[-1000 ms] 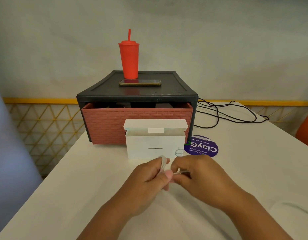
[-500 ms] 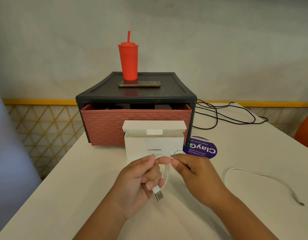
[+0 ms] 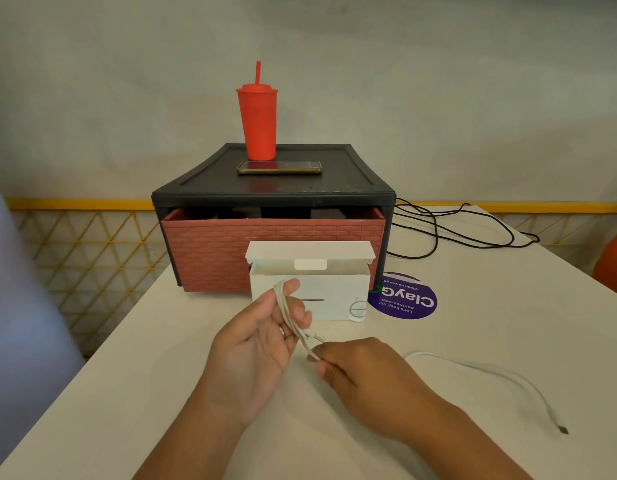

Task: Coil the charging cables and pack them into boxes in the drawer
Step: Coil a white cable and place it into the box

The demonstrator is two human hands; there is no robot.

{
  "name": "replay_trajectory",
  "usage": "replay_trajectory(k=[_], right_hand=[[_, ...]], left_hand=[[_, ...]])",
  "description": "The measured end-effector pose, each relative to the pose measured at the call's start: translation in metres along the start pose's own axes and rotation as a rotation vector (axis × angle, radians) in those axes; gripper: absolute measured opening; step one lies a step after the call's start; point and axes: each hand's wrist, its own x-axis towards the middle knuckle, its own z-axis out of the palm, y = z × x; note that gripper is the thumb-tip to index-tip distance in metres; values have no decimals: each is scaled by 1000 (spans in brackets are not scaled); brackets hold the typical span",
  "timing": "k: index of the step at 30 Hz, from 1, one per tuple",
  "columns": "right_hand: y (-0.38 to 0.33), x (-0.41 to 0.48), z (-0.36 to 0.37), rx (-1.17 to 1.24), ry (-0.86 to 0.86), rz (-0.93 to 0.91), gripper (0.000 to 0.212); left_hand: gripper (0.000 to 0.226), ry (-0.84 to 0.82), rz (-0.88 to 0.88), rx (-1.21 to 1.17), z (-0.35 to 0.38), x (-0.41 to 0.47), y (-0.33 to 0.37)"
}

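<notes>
A white charging cable (image 3: pixel 480 370) is looped around the fingers of my left hand (image 3: pixel 255 351), which holds the loops and the USB plug. My right hand (image 3: pixel 362 379) pinches the cable just below those loops. The cable's loose tail runs right across the white table (image 3: pixel 127 375) and ends in a small plug near the right edge. An open white box (image 3: pixel 335 296), flap up, stands just beyond my hands. Behind it is the brick-patterned drawer (image 3: pixel 210 254), slightly pulled out of its black cabinet (image 3: pixel 210 192), with dark boxes inside.
A red tumbler with a straw (image 3: pixel 257 123) and a phone (image 3: pixel 279 167) sit on top of the cabinet. Black cables (image 3: pixel 449 230) lie tangled at the back right. A purple round sticker (image 3: pixel 406 299) is on the table right of the box.
My right hand has pulled down and back from beside the left, drawing another turn of cable. My left hand has opened out, palm toward me, with the loops around its fingers.
</notes>
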Motion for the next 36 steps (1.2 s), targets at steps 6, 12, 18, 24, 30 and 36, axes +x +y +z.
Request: replay_trajectory(k=[6, 12, 18, 24, 30, 36], right_hand=[[3, -2, -9, -39, 49, -18, 23], [3, -5, -16, 24, 158, -79, 18], [14, -7, -26, 98, 296, -35, 15], [18, -6, -30, 261, 424, -48, 17], [24, -4, -26, 301, 468, -29, 20], [25, -3, -22, 239, 470, -49, 38]], left_hand=[[31, 57, 92, 506, 4, 1, -9], [34, -120, 32, 948, -3, -1, -22], [19, -189, -8, 1084, 1, -4, -22], [43, -177, -49, 904, 4, -4, -16], [31, -64, -147, 555, 12, -8, -8], [38, -39, -233, -44, 10, -6, -1]])
